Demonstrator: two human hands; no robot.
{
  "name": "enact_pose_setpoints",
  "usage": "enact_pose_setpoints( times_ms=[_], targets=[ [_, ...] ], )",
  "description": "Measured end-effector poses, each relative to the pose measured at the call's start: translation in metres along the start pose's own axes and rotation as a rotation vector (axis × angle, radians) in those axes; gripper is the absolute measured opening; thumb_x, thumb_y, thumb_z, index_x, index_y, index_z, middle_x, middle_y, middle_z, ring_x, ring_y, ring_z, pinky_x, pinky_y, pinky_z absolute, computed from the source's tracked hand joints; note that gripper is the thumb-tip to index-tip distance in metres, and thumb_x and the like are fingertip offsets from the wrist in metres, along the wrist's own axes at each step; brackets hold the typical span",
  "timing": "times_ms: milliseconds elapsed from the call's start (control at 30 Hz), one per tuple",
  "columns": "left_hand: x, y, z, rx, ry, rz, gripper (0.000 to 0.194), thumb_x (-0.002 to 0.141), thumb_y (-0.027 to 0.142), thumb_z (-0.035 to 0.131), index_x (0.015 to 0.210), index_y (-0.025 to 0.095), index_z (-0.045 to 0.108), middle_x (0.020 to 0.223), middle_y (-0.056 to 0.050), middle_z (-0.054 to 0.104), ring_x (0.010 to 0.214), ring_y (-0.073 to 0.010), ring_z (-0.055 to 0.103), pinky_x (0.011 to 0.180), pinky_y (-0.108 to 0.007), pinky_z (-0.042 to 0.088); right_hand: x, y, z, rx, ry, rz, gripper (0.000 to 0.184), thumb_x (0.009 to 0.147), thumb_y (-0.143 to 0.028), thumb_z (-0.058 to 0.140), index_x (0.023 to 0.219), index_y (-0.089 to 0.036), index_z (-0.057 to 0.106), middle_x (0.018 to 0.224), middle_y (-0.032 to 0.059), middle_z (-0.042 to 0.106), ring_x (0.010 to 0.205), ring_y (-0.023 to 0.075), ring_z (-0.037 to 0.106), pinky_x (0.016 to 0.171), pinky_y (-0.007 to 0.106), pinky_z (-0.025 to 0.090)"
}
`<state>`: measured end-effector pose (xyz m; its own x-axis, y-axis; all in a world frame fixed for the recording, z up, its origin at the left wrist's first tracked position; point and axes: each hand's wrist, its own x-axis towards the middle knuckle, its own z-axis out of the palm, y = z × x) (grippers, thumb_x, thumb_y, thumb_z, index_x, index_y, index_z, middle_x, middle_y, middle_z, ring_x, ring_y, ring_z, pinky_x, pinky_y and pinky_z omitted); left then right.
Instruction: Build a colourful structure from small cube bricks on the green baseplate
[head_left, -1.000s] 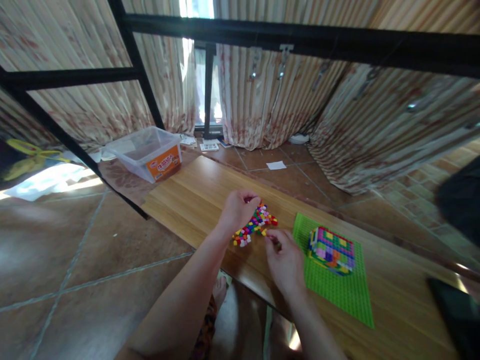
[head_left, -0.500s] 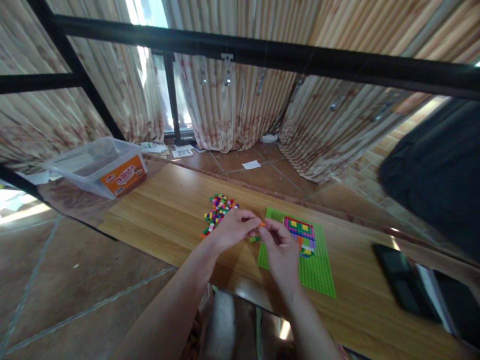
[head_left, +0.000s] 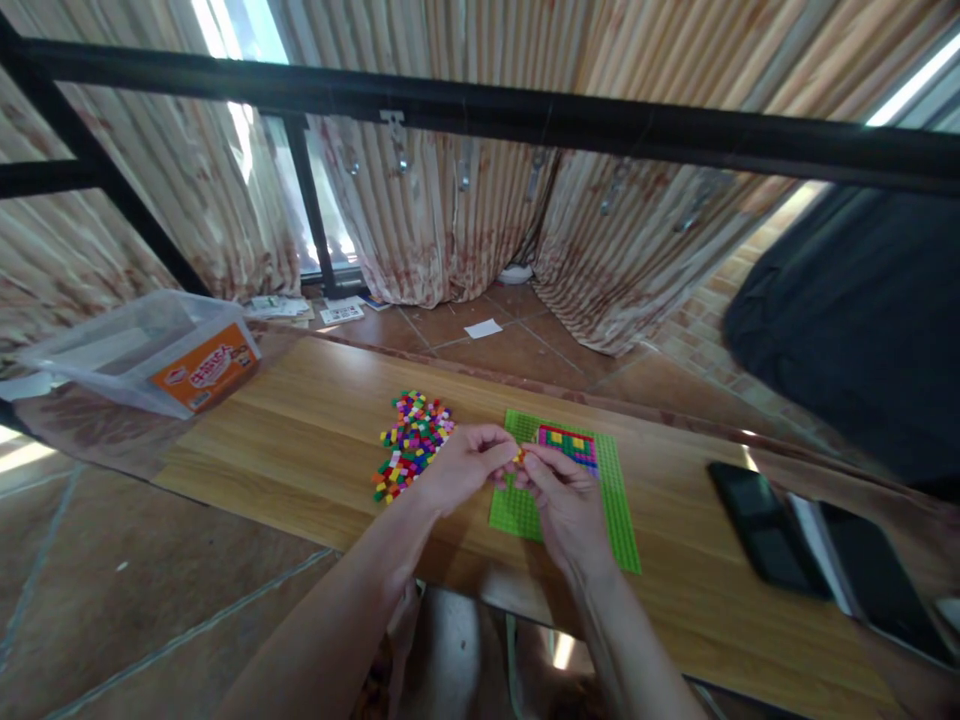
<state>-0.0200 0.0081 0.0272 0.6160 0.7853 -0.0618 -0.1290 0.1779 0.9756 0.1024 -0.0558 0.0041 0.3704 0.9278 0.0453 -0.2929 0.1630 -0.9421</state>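
My left hand (head_left: 474, 464) and my right hand (head_left: 564, 492) meet over the left part of a green baseplate (head_left: 624, 520). Pinched between their fingertips are small orange and yellow building bricks (head_left: 519, 456); how many there are is too small to tell. Both hands are closed at the fingers. On the baseplate, a pattern of coloured bricks (head_left: 568, 442) with a red top row shows beyond my right hand, which hides its lower part. Left of my left hand lies a loose pile of small bricks (head_left: 411, 440) in many colours, spread on the wooden table (head_left: 300, 440).
A clear plastic bin (head_left: 142, 350) with an orange label stands past the table's left end. On the right lie a black tablet (head_left: 765, 525) and a dark flat case (head_left: 877, 570). A black metal bar (head_left: 480, 105) crosses in front of the curtains (head_left: 450, 220).
The camera view has shifted, so the table and its things sit further left. My hands stay together; yellow now shows beside the orange between my fingertips. More of the brick pile is visible.
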Motion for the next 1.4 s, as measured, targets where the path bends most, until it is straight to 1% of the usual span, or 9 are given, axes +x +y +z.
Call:
enact_pose_setpoints(
  times_ms=[200, 300, 533, 633, 733, 933, 1167, 1300, 1400],
  targets=[
    [0.000, -0.002, 0.008, -0.228, -0.012, -0.090, 0.033, 0.068, 0.041, 0.075, 0.075, 0.012, 0.061, 0.063, 0.001, 0.059, 0.055, -0.0061, 0.052, 0.056, -0.019, 0.042, 0.000, -0.008, -0.007, 0.086, 0.007, 0.066, 0.020, 0.070, -0.033, 0.076, 0.087, -0.022, 0.073, 0.076, 0.0012, 0.071, 0.063, 0.0126, 0.062, 0.064, 0.030, 0.054],
    [0.000, 0.003, 0.002, -0.225, 0.004, -0.085, 0.032, 0.067, 0.040, 0.077, 0.073, 0.012, 0.061, 0.063, 0.001, 0.059, 0.054, -0.0052, 0.052, 0.055, -0.018, 0.041, -0.001, -0.005, -0.011, -0.018, -0.009, 0.058, 0.021, 0.074, -0.035, 0.072, 0.091, -0.022, 0.073, 0.077, 0.0013, 0.071, 0.066, 0.0133, 0.063, 0.067, 0.031, 0.053],
    [-0.004, 0.026, -0.054, -0.265, 0.418, 0.110, 0.029, 0.061, 0.034, 0.078, 0.070, 0.014, 0.059, 0.058, 0.003, 0.057, 0.048, -0.0037, 0.047, 0.048, -0.015, 0.039, -0.014, 0.020, 0.005, -0.791, -0.199, -0.221, 0.016, 0.083, -0.027, 0.058, 0.085, -0.021, 0.072, 0.081, 0.0044, 0.069, 0.073, 0.0169, 0.063, 0.070, 0.030, 0.048],
    [-0.009, 0.030, -0.071, -0.267, 0.545, 0.142, 0.026, 0.061, 0.031, 0.077, 0.074, 0.014, 0.062, 0.058, 0.003, 0.057, 0.048, -0.0040, 0.048, 0.045, -0.014, 0.037, -0.016, 0.030, 0.016, -0.956, -0.292, -0.293, 0.020, 0.086, -0.022, 0.051, 0.083, -0.021, 0.071, 0.082, 0.0049, 0.068, 0.074, 0.0164, 0.063, 0.072, 0.029, 0.047],
    [-0.013, 0.030, -0.079, -0.238, 0.593, 0.139, 0.025, 0.062, 0.030, 0.074, 0.079, 0.014, 0.066, 0.059, 0.003, 0.058, 0.047, -0.0039, 0.048, 0.045, -0.014, 0.036, -0.013, 0.038, 0.024, -1.045, -0.336, -0.332, 0.021, 0.086, -0.018, 0.049, 0.083, -0.021, 0.070, 0.084, 0.0051, 0.068, 0.077, 0.0167, 0.063, 0.073, 0.028, 0.047],
    [-0.020, 0.033, -0.093, -0.204, 0.684, 0.173, 0.024, 0.064, 0.033, 0.072, 0.079, 0.014, 0.067, 0.060, 0.003, 0.058, 0.049, -0.0045, 0.049, 0.049, -0.017, 0.041, -0.004, 0.053, 0.034, -1.022, -0.312, -0.324, 0.020, 0.084, -0.021, 0.051, 0.090, -0.021, 0.070, 0.085, 0.0049, 0.067, 0.077, 0.0174, 0.063, 0.074, 0.031, 0.048],
    [-0.028, 0.034, -0.113, -0.214, 0.914, 0.212, 0.022, 0.065, 0.032, 0.069, 0.078, 0.014, 0.066, 0.062, 0.003, 0.058, 0.050, -0.0051, 0.049, 0.051, -0.018, 0.042, 0.008, 0.061, 0.047, -0.729, -0.286, -0.237, 0.021, 0.083, -0.031, 0.056, 0.092, -0.020, 0.071, 0.093, 0.0061, 0.070, 0.086, 0.0185, 0.064, 0.080, 0.034, 0.050],
    [-0.032, 0.033, -0.117, -0.214, 0.907, 0.202, 0.021, 0.066, 0.032, 0.068, 0.077, 0.014, 0.065, 0.062, 0.003, 0.059, 0.050, -0.0051, 0.049, 0.052, -0.019, 0.041, 0.014, 0.062, 0.046, -0.616, -0.124, -0.259, 0.026, 0.084, -0.038, 0.056, 0.093, -0.018, 0.071, 0.093, 0.0079, 0.070, 0.085, 0.0194, 0.064, 0.082, 0.037, 0.050],
    [-0.034, 0.032, -0.118, -0.197, 0.876, 0.182, 0.020, 0.066, 0.030, 0.068, 0.078, 0.015, 0.065, 0.062, 0.003, 0.060, 0.049, -0.0048, 0.048, 0.052, -0.019, 0.040, 0.020, 0.060, 0.039, -0.767, 0.005, -0.330, 0.028, 0.084, -0.037, 0.054, 0.096, -0.017, 0.070, 0.095, 0.0103, 0.069, 0.085, 0.0207, 0.063, 0.081, 0.039, 0.050]
  ],
)
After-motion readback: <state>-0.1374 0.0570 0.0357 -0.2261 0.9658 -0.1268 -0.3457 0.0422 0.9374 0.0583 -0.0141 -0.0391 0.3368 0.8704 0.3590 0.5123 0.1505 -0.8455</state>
